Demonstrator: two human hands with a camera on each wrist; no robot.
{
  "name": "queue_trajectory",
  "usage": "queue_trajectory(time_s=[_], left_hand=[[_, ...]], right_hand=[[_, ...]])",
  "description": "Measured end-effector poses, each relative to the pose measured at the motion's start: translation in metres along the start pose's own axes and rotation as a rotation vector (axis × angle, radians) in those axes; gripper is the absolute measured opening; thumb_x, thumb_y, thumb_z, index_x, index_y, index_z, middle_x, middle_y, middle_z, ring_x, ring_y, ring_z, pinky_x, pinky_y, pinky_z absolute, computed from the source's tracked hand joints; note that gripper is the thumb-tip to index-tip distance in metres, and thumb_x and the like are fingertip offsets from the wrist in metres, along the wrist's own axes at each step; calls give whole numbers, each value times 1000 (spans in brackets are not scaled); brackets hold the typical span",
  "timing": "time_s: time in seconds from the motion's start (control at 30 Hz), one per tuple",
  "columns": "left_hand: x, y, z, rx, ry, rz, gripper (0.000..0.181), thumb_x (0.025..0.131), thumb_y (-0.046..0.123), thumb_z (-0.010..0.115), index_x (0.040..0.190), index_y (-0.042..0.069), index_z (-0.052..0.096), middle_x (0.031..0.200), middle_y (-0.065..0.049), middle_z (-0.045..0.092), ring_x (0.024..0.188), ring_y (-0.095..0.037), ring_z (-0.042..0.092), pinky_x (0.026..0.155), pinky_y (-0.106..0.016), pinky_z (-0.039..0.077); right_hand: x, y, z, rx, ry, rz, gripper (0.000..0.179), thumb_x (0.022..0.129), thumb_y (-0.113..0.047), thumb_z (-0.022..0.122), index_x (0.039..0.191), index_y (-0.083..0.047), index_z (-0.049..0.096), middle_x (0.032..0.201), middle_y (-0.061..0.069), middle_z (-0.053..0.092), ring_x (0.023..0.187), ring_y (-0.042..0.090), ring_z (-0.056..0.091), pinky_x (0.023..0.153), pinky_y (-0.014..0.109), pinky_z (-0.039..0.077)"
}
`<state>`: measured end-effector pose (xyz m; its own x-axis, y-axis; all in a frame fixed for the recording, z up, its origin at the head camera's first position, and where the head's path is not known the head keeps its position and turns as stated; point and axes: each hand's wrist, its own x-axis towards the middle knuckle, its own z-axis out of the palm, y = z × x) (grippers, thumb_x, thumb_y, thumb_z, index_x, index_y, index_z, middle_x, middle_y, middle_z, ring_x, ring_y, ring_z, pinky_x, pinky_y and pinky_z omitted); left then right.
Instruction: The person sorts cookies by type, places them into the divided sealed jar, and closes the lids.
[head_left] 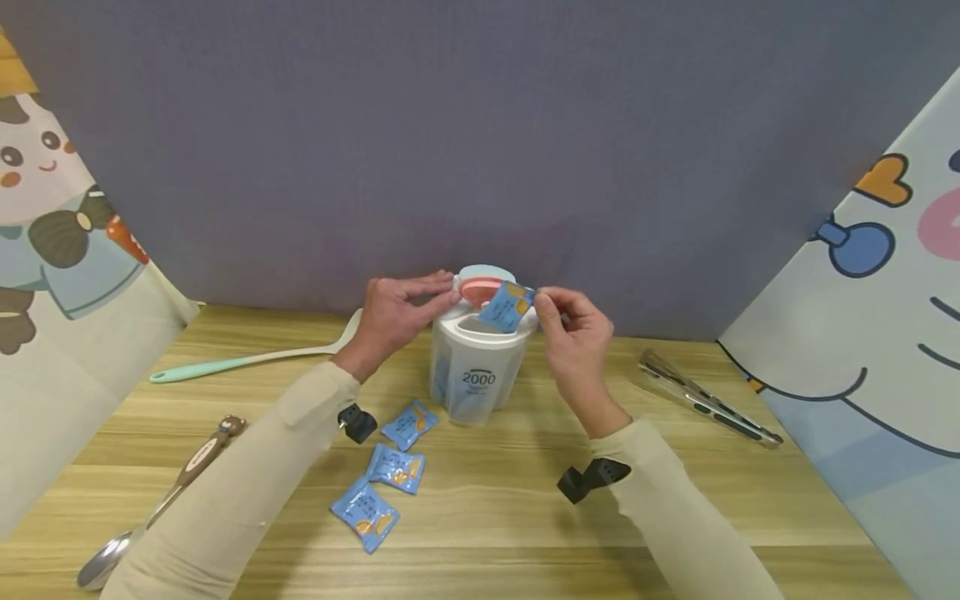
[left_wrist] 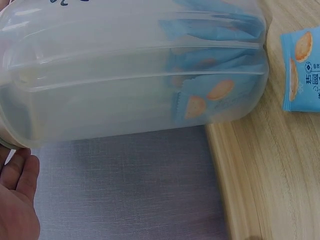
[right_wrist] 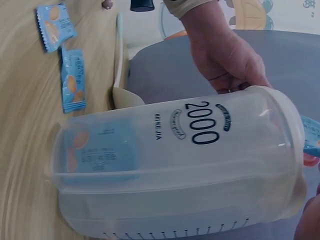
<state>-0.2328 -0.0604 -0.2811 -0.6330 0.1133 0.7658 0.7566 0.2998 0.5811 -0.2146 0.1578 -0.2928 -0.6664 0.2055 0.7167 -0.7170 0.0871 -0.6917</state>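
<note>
A translucent plastic storage container [head_left: 477, 375] marked 2000 stands upright, its pour lid flipped up to show a coral-red inner side [head_left: 480, 292]. My left hand [head_left: 401, 312] grips the left side of its white rim, thumb towards the front and fingers behind. Between thumb and fingers my right hand [head_left: 577, 329] pinches a small blue biscuit packet [head_left: 504, 308], which slants over the lid opening. More blue packets [left_wrist: 215, 95] lie inside at the container's bottom. On the table, left of and in front of it, are three like packets [head_left: 409, 425].
To the left lie a mint-handled white spoon-like utensil [head_left: 247, 360] and a metal spoon [head_left: 157, 508] with a brown bear handle, partly beside the left sleeve. Metal tongs [head_left: 708, 398] rest on the right. A grey panel [head_left: 480, 150] stands behind the wooden table.
</note>
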Motion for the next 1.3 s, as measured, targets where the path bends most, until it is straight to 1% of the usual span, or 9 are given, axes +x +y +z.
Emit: queue_trajectory(time_s=[0.13,0.3,0.53,0.6,0.8,0.93,1.1,1.2,1.3], left_hand=[[-1,3,-1,2,0,4,20,76,-1,78,93,-7,72,98,-20,68,96,-31,65,85,-38,51],[-1,5,-1,2,5,10,20,75,-2,78,93,-9,71,98,-21,67,96,-33,65,85,-41,51],[-2,4,-1,0,5,-1,21,75,-1,78,93,-8,71,98,-20,67,96,-32,65,85,-40,50],[-2,-4,1,0,9,-3,21,75,-1,78,93,-8,71,98,-20,67,96,-32,65,85,-40,50],[-2,-36,7,-9,28,18,22,74,7,82,93,-1,74,99,-14,69,96,-26,66,84,-39,51],[-1,-37,7,-13,24,18,22,74,13,82,94,4,75,99,-8,70,96,-20,66,85,-36,51],[-1,-36,6,-7,14,10,22,76,18,82,95,7,76,100,-3,70,97,-14,65,86,-31,50],[-1,-35,5,-6,16,11,21,77,19,81,94,8,76,99,-2,70,96,-12,65,86,-30,50],[-1,-36,6,-8,17,14,22,77,19,81,94,7,76,99,-4,70,96,-14,66,86,-30,50]], right_hand=[[-4,-5,2,-26,-35,-3,9,86,12,62,91,19,62,77,1,64,62,5,52,51,16,40],[-9,-16,4,-63,-71,5,9,87,11,61,89,20,60,74,4,62,62,4,51,52,15,41],[-12,12,-3,-38,-82,-23,7,87,8,63,90,15,64,75,7,64,63,7,54,53,17,44],[-13,16,-4,-37,-92,-29,7,87,8,64,90,14,64,76,7,64,63,7,55,52,17,44],[-16,-7,0,-29,-144,-23,6,84,15,61,89,18,61,76,13,65,63,5,55,52,16,44],[-17,-8,0,-16,-173,-50,6,83,19,60,89,20,60,76,19,64,63,5,53,52,15,42],[-18,8,-3,39,-188,-75,9,82,21,60,89,18,62,77,14,66,63,7,53,49,15,40],[-19,19,-5,63,-190,-78,9,82,18,62,90,16,64,82,13,68,67,8,57,52,15,44],[-20,21,-5,72,-191,-94,7,83,16,63,90,15,64,86,13,68,72,10,61,57,17,48]])
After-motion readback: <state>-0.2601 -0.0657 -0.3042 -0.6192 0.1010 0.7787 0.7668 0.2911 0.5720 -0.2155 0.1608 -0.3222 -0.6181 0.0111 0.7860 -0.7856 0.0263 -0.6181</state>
